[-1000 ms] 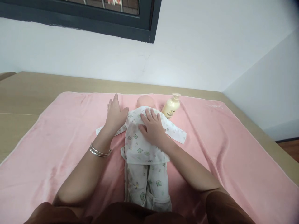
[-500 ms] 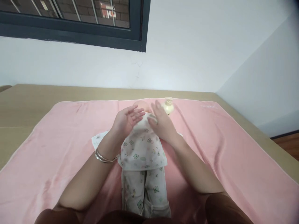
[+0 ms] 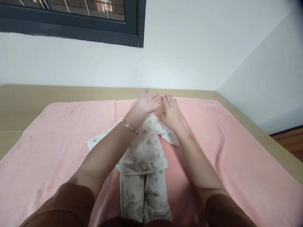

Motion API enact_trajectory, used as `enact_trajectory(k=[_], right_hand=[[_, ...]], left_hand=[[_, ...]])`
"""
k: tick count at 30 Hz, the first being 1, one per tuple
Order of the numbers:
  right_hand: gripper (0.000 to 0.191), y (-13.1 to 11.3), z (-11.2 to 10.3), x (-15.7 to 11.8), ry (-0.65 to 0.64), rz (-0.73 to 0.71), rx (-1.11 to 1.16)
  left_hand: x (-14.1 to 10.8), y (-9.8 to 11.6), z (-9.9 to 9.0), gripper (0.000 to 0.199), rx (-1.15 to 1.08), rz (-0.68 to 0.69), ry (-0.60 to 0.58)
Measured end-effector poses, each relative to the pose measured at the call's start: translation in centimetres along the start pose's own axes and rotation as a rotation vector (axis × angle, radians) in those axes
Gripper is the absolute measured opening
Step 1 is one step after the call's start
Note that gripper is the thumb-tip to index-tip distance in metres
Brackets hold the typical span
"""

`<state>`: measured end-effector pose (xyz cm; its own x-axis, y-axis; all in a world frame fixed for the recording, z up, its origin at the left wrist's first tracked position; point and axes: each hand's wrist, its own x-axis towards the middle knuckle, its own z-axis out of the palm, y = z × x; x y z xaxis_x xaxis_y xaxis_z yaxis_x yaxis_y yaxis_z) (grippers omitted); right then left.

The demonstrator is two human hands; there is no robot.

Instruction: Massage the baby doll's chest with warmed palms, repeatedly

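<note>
A small white patterned top [image 3: 146, 151] lies with its sleeves spread, and matching trousers [image 3: 142, 195] lie below it. Above the collar, my left hand [image 3: 148, 102] is palm up with its fingers stretched out and nothing on it. My right hand [image 3: 170, 110] is beside its fingertips, palm down with the fingers extended, over a cream bottle [image 3: 161, 111]. The hand hides most of the bottle, including its top. A pinkish round shape behind my left wrist is mostly hidden.
A pink blanket [image 3: 71, 142] covers most of the wooden table [image 3: 42, 91]. Behind the table is a white wall with a dark window frame [image 3: 94, 33]. Another wall meets it at the right.
Both hands have moved forward, my left also to the right, closer to the bottle. My right hand now covers most of the bottle, and the top's right sleeve shows more. The view has shifted slightly.
</note>
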<state>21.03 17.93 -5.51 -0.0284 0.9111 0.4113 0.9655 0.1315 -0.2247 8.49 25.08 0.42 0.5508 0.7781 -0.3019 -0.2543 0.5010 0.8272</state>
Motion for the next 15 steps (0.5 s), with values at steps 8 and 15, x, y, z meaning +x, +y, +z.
enact_trajectory(k=[8,15], right_hand=[[0.068,-0.7,0.2,0.3,0.075,0.042,-0.033],[0.06,-1.4,-0.1,1.0,0.111,0.095,-0.044]], left_hand=[[-1.9,-0.1,-0.3,0.075,0.192,0.094,-0.034],[-9.3,-0.7,-2.6,0.059,-0.107,-0.018,0.026]])
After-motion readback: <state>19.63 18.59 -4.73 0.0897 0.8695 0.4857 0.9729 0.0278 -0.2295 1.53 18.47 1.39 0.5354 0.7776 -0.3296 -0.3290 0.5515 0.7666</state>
